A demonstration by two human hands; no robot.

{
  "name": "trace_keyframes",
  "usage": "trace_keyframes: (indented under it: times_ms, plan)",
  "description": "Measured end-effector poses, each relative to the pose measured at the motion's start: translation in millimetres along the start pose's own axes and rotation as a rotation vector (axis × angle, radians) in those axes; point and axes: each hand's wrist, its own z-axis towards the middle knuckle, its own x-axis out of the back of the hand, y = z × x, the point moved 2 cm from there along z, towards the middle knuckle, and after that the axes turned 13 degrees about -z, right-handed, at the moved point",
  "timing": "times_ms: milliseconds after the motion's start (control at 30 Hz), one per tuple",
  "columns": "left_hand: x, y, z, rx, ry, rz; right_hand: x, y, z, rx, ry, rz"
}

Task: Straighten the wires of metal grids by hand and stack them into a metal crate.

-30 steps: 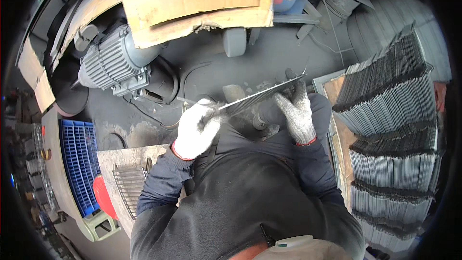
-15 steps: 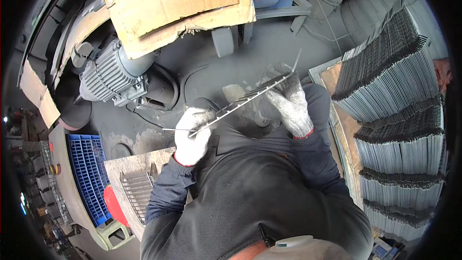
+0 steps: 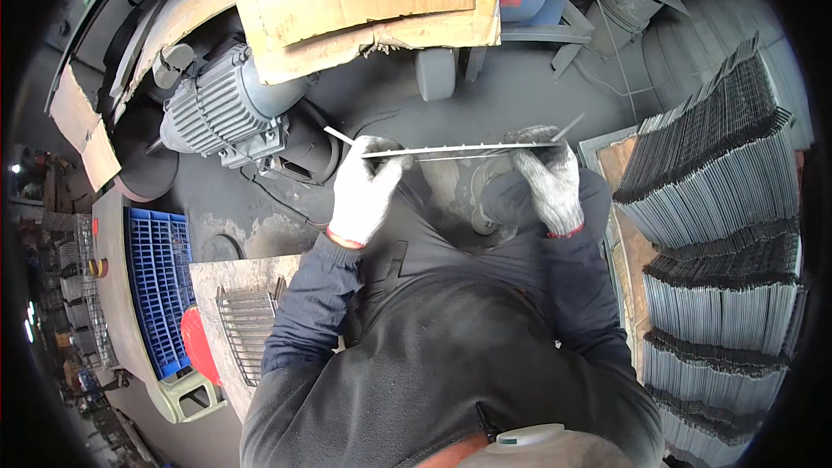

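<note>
Both hands wear white knit gloves with red cuffs and hold a metal wire rack (image 3: 459, 150) between them, above my knees. It is seen nearly edge-on, as a thin straight bar with small bumps along it and a rod end jutting out at each side. My left hand (image 3: 364, 186) is closed round its left end, thumb near the bar. Round the right end my right hand (image 3: 548, 175) is closed, its fingertips darkened. Fingers behind the rack are partly hidden.
Tall stacks of wire racks (image 3: 711, 173) stand on the right. Several racks (image 3: 247, 329) lie on a board at left, near a blue plastic crate (image 3: 160, 286) and a red round thing (image 3: 199, 347). Ahead are a grey motor (image 3: 225, 104) and cardboard sheets (image 3: 364, 9).
The rack has turned from a slant to nearly level and edge-on. My left hand has risen with its end, while my right hand's end has come lower. The whole view has shifted slightly.
</note>
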Motion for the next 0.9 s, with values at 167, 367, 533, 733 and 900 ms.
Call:
trace_keyframes:
  times_ms: [167, 367, 533, 733, 900]
  plan:
    - [4.2, -130.6, 41.8, 0.201, -0.067, 0.092, -10.7, 47.5, 46.1, -0.074, 0.046, 0.075]
    - [-40.8, -138.5, 74.6, 0.433, -0.113, 0.039, 14.7, 83.6, 79.4, -0.192, 0.125, 0.018]
    - [1.1, -148.3, 66.9, 0.528, -0.032, 0.147, -29.2, 98.8, 101.2, -0.348, 0.026, -0.005]
    - [63.1, -126.4, 41.2, 0.528, 0.106, -0.233, -96.1, 113.7, 92.1, -0.231, -0.100, 0.006]
    - [62.9, -80.9, 29.8, 0.468, 0.002, -0.272, -67.8, 50.9, 66.1, -0.298, -0.110, 0.003]
